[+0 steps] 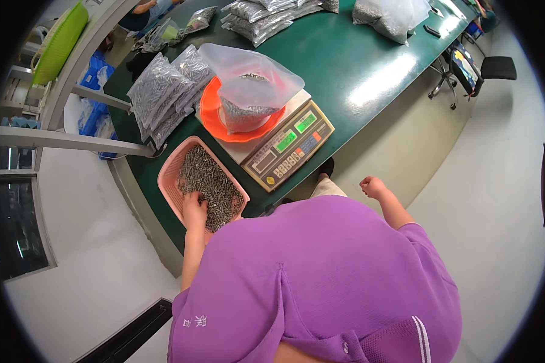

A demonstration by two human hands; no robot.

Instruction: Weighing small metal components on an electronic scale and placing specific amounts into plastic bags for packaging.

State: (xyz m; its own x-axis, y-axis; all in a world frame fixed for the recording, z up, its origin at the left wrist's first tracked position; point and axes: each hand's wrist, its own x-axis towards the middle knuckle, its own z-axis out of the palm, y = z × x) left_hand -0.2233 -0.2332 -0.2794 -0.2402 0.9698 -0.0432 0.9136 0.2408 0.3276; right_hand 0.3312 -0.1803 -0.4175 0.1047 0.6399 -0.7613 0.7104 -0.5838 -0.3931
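Metal parts (209, 179) lie beneath the left hand (194, 212); whether it clamps any, I cannot tell

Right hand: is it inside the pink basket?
No, the right hand is out past the body's right side, apart from the pink basket.

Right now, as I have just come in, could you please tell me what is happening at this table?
The person's left hand is among small metal pieces in a pink basket. The right hand is curled, away from the table. A translucent bag holding pieces stands in an orange basin on a scale with lit displays.
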